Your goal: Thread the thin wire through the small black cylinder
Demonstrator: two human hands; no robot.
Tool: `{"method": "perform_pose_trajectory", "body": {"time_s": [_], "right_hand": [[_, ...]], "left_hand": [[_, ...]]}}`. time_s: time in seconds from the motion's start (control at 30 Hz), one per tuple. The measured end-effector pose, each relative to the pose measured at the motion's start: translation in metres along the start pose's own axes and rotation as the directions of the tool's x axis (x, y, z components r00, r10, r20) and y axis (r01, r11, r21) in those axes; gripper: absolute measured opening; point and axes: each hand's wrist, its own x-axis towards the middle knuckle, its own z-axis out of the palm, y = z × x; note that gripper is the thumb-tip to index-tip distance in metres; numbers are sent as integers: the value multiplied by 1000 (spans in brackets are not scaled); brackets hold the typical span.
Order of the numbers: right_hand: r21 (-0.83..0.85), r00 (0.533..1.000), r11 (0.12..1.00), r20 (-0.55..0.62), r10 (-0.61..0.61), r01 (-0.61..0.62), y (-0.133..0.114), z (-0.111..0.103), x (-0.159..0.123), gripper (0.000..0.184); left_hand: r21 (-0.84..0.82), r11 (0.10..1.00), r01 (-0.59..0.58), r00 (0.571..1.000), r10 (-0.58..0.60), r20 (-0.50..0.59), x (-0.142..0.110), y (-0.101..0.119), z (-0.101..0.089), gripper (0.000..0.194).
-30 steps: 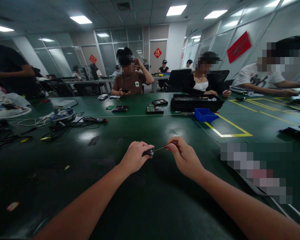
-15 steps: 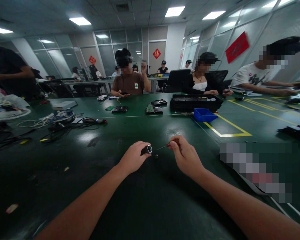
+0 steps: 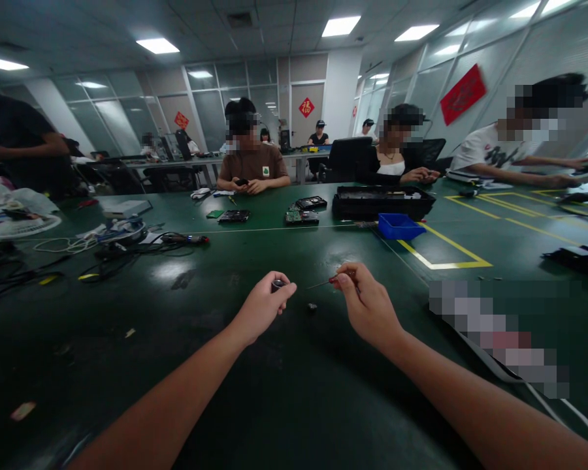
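Note:
My left hand [image 3: 266,301] is closed around a small black cylindrical part [image 3: 277,285] with a pale ring at its end; my fingers and thumb cover most of it. To its right, my right hand [image 3: 365,297] grips a screwdriver [image 3: 334,279] by its reddish handle. The thin metal shaft points left, and its tip stops short of my left hand. Below that tip, a small dark piece [image 3: 312,307] lies on the green table [image 3: 294,405], touched by neither hand.
Ahead are opened hard drives [image 3: 302,217], a black tray [image 3: 383,202] and a blue bin [image 3: 400,226]. Tangled cables [image 3: 142,245] lie to the left. A pale flat item [image 3: 490,333], mostly blurred out, with a white cord is at the right. Several people sit beyond the table.
My left hand has turned the black cylinder, so its ringed end no longer faces right. The small dark piece has shifted slightly right. Across the table, a person's raised hand has come down.

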Motion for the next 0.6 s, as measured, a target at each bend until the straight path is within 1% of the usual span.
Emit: {"method": "perform_pose_trajectory", "body": {"time_s": [0.07, 0.1, 0.17, 0.27, 0.37, 0.43, 0.47, 0.53, 0.6], "right_hand": [[-5, 1000, 1000, -7, -8, 8, 0, -1, 1, 16], [-8, 1000, 1000, -13, -11, 11, 0, -1, 1, 16], [-16, 1000, 1000, -23, -15, 14, 0, -1, 1, 16], [-24, 999, 999, -26, -22, 21, 0, -1, 1, 16], [-32, 1000, 999, -17, -26, 25, 0, -2, 1, 16], [-40, 1000, 999, -11, -27, 27, 0, -2, 1, 16], [-43, 1000, 999, -9, -28, 28, 0, -2, 2, 16], [-45, 1000, 999, -5, -31, 31, 1, -2, 2, 16], [-46, 999, 998, -3, -33, 32, 1, -2, 3, 15]], "left_hand": [[140, 990, 3, 1000, -7, 30, -5, 8, 2, 33], [222, 975, -7, 999, -3, 44, -7, 11, 4, 34], [379, 923, -64, 996, 34, 85, -9, 16, 8, 28], [575, 796, -190, 977, 96, 190, -6, 15, 17, 19], [743, 615, -265, 961, 107, 254, 5, 7, 30, 26], [814, 509, -280, 958, 99, 268, 13, 1, 38, 30], [831, 480, -282, 958, 91, 272, 16, -1, 41, 31], [843, 455, -287, 956, 82, 281, 21, -4, 43, 27], [827, 478, -296, 953, 84, 293, 23, -3, 41, 24]]}}
